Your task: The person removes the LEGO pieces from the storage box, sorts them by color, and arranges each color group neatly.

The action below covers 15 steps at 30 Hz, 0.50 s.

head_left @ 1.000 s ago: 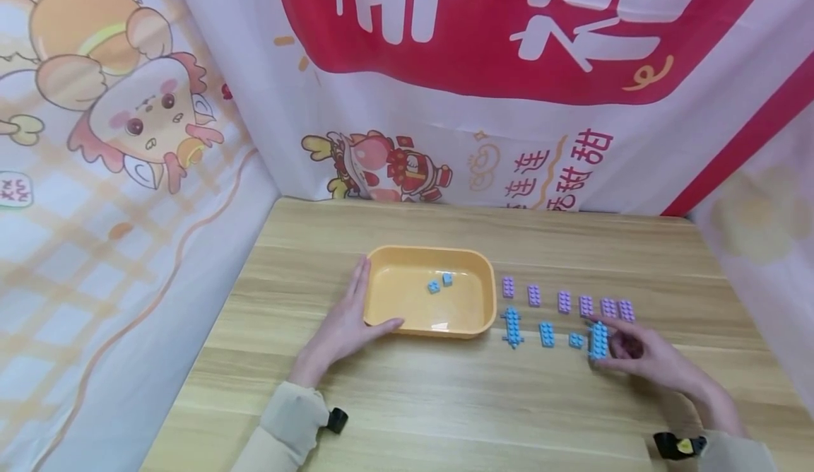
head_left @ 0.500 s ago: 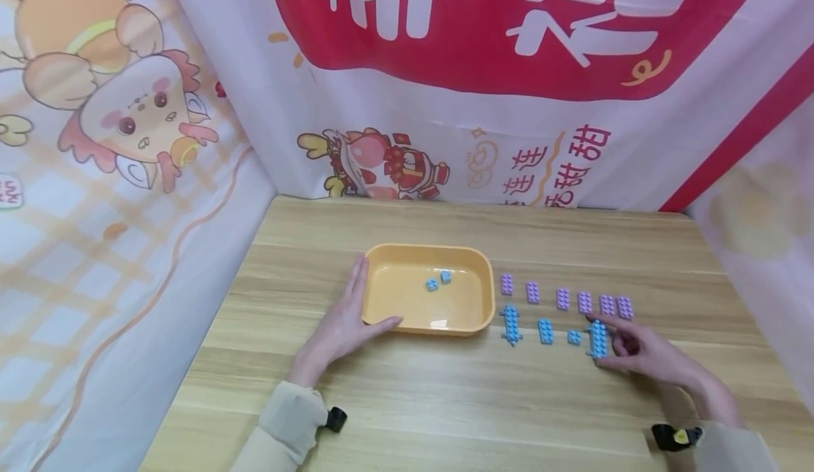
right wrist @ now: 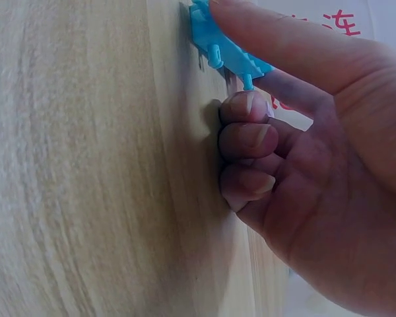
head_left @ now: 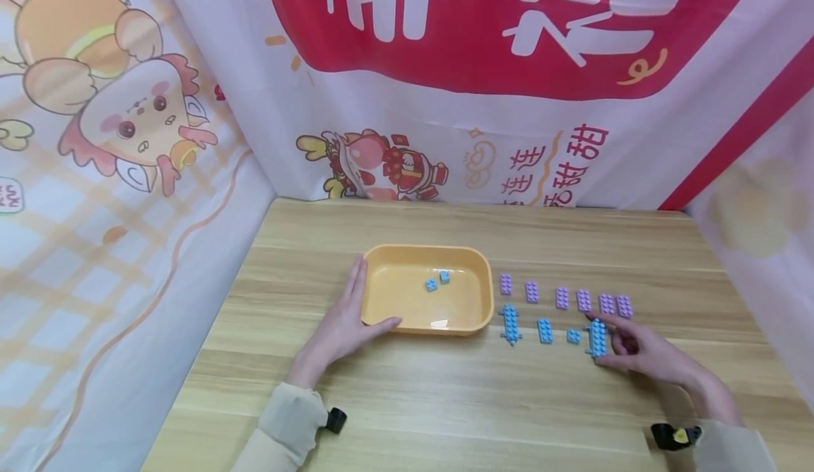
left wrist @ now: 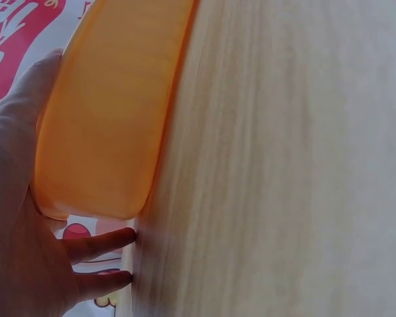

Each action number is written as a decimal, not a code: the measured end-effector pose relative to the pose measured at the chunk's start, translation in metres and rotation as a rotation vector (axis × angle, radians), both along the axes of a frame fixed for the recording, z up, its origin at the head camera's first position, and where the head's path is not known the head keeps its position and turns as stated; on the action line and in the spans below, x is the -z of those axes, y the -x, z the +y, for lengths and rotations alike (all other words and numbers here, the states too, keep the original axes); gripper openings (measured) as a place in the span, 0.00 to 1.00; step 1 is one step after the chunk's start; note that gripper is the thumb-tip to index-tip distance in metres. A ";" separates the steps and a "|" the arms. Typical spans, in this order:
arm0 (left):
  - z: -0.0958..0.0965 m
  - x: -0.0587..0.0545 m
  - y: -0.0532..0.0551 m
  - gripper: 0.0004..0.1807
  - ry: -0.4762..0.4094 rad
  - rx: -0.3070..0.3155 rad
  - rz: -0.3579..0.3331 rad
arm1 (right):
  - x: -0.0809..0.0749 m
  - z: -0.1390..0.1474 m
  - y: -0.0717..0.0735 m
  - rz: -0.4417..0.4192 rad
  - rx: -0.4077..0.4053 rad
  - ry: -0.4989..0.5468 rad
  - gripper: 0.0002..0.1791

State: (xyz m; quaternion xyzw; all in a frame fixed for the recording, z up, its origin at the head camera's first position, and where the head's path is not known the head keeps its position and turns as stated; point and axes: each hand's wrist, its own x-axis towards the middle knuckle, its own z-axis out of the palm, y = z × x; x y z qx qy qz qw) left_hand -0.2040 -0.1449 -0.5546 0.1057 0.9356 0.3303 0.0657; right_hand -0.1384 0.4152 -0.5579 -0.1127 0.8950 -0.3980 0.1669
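Observation:
A yellow-orange plastic tray [head_left: 381, 323] stands on the table, holding two small light-blue building bricks [head_left: 437, 280]. My left hand [head_left: 340, 325] holds its left end, thumb along the front rim; the left wrist view shows two fingers spread below the tray. Further right, my right hand [head_left: 649, 350] pinches a long blue studded brick [head_left: 597, 338] with side pegs between thumb and forefinger. Its other fingers [right wrist: 247, 142] are curled, close over the table. Left of it lie a small blue brick [head_left: 574, 336], a blue eight-stud-type brick [head_left: 545, 331] and another pegged brick [head_left: 511, 324].
Several purple bricks [head_left: 562, 298] form a row behind the blue ones. The wooden table [head_left: 458, 401] meets a printed cloth [head_left: 381, 90] at its back edge, with another cloth [head_left: 127, 281] along the left.
Both hands keep nearly the same place and hold. The head view has shifted very slightly; the bricks and tray otherwise stay put.

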 end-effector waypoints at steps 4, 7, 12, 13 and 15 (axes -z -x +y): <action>0.000 -0.001 -0.001 0.74 -0.004 -0.004 -0.008 | 0.000 0.000 0.001 0.011 -0.006 0.003 0.46; -0.001 0.000 0.000 0.75 -0.010 -0.006 -0.010 | 0.000 0.001 0.001 0.004 -0.003 0.004 0.46; -0.001 0.001 0.000 0.75 -0.011 0.000 -0.008 | 0.001 0.000 -0.001 0.011 -0.002 0.021 0.47; -0.001 0.001 0.000 0.75 -0.010 -0.001 -0.009 | 0.002 0.000 -0.002 0.015 -0.001 0.024 0.47; -0.001 0.000 0.000 0.76 -0.011 0.003 -0.006 | 0.003 -0.001 -0.003 0.021 0.005 0.027 0.47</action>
